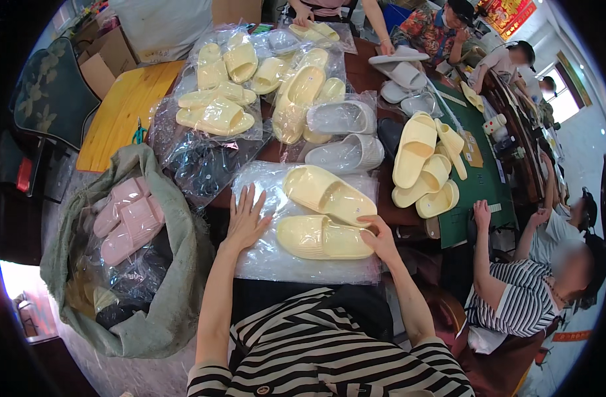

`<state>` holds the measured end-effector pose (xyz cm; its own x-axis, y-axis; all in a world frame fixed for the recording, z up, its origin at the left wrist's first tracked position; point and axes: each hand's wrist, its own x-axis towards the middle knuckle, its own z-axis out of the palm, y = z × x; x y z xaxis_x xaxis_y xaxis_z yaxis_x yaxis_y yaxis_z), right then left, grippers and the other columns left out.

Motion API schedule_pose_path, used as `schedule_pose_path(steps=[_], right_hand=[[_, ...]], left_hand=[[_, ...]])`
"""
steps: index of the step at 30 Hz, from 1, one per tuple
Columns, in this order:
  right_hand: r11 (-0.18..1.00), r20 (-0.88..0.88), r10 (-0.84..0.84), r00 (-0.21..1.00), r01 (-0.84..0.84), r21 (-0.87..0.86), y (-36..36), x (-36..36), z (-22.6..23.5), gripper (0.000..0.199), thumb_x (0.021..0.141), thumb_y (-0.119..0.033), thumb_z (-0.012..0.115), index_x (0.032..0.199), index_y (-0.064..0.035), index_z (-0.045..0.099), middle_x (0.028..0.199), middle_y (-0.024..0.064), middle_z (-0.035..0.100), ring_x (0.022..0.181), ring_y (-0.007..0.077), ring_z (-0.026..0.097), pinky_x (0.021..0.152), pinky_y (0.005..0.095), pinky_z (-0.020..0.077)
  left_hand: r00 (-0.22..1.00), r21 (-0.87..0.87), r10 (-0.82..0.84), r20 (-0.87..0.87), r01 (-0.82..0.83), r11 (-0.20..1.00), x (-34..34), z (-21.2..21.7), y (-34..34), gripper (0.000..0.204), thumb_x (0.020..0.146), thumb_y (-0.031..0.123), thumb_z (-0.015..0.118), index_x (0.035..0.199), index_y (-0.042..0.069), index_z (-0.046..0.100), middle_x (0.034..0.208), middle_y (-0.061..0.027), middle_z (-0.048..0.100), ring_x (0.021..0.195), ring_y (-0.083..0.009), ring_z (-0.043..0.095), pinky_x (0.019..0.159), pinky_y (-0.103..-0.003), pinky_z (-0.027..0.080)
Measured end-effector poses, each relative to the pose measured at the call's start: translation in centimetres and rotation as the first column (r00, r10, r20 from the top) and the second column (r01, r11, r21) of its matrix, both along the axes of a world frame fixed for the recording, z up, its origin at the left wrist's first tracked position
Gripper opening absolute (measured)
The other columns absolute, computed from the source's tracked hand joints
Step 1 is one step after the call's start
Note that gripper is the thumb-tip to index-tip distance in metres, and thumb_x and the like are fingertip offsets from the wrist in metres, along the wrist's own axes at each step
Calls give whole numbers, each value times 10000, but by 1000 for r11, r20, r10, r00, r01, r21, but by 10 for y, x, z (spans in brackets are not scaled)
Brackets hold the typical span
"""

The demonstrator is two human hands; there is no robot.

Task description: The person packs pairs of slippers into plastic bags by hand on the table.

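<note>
In front of me lies a stack of clear plastic bags (266, 266). My left hand (248, 221) rests flat on its left side, fingers spread, holding nothing. Two pale yellow slippers lie on the bags with their toes to the left: an upper slipper (306, 185), slightly slanted, and a lower slipper (303, 237). At their heel ends, my right hand (382, 241) grips with its fingers by the upper heel and its thumb side by the lower one. Just beyond the stack are two grey slippers (343, 152) in clear plastic.
Bagged yellow slippers (217, 116) cover the far left of the table. Loose yellow slippers (415, 149) are piled to the right beside a green mat (478, 159). A cloth sack (174, 291) on the left holds bagged pink slippers (131, 221). Co-workers sit around; one in stripes (515, 298) is at right.
</note>
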<state>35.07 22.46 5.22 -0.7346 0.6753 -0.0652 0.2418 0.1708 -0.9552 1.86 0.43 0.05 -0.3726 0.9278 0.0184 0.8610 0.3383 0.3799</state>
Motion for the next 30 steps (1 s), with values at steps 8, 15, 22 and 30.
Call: schedule_pose_path(steps=[8,15,22,30], right_hand=[[982,70,-158,985,164,-98,28,69,18,351,831,18,631,1178,-32,646,1051,27,647,939,94,610,827,238,490],[976,96,-214,972,216,-3,37,95,62,314,812,19,649,1121,-33,668,977,10,639,881,84,606,768,238,490],[922,-67,-329,942,336,190,47,110,112,277,832,38,661,1100,-29,649,963,-3,626,834,65,584,737,217,458],[829,-298,-502,812,550,104,47,65,108,292,858,27,647,1144,-23,625,1017,37,635,869,83,590,755,224,468]], left_hand=[[1000,-14,-12,-13,12,1000,2,10,2,753,936,461,580,1558,148,295,1648,-169,116,1527,-344,68,1212,-552,31],[999,-5,-9,-43,8,1000,3,8,-1,758,923,462,598,1550,143,315,1648,-168,128,1525,-343,89,1214,-544,28],[999,-40,-7,-42,5,999,1,6,-1,766,925,461,598,1558,153,295,1651,-162,115,1526,-344,75,1213,-550,26],[999,-20,-11,-46,10,1000,1,3,-1,773,922,470,593,1560,156,292,1649,-160,123,1526,-350,64,1211,-560,24]])
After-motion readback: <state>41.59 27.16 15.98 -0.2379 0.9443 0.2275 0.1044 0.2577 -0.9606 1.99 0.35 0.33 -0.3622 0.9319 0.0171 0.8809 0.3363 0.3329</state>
